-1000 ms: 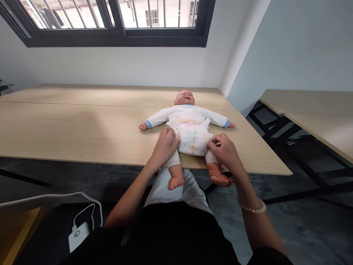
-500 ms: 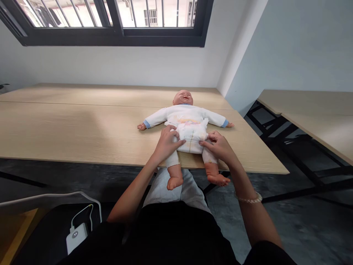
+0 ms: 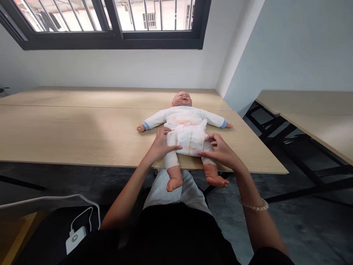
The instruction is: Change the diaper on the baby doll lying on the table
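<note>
A baby doll (image 3: 182, 113) lies on its back on the table, head toward the wall, arms spread, legs hanging past the front edge. It has a white top with blue cuffs. Around its hips sits a white diaper (image 3: 190, 138) with a yellowish line down the front. My left hand (image 3: 162, 144) rests at the doll's thigh on the left, thumb and fingers apart, the thumb reaching to the diaper's side. On the other side my right hand (image 3: 219, 148) spans the other thigh, thumb near the diaper's lower edge, fingers at its upper side. Neither hand grips anything visibly.
The wooden table (image 3: 68, 136) runs along the wall beneath a barred window (image 3: 116, 40). Another table (image 3: 311, 114) with black legs stands at the right. A white power bank (image 3: 75, 239) with a cable lies at lower left.
My left hand has slid outward and slightly down from the diaper's side, its fingers spreading. My right hand's thumb has moved lower, widening its gap from the fingers. The doll stays in place.
</note>
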Demonstrator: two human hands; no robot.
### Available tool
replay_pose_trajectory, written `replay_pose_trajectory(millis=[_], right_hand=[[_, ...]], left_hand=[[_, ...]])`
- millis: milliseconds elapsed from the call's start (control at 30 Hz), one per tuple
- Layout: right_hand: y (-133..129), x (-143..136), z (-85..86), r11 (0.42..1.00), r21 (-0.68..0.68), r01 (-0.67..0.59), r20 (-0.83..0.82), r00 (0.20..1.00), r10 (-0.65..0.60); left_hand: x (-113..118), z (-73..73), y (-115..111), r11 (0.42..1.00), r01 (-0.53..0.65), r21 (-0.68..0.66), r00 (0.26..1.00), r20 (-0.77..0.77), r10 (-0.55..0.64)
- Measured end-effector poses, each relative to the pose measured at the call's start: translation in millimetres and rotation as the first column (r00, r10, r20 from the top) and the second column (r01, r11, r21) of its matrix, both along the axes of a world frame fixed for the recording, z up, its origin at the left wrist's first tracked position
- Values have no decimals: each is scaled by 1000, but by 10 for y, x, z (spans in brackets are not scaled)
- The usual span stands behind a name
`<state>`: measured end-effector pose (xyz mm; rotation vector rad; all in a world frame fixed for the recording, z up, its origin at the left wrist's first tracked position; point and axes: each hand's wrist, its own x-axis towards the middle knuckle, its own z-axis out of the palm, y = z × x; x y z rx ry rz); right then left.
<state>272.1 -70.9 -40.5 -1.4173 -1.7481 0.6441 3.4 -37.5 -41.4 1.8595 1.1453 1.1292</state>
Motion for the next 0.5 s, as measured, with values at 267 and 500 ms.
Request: replay_pose_trajectory(millis=[267,500], right_hand=[[107,-298,62,980,136,145,288,941,-179],[62,-287,144,993,117,-6,415,909,-43]], left_hand=[[184,100,-127,999,-40,-32,966,-256,30],[145,75,-118,1000,-13,21,994,-110,15]])
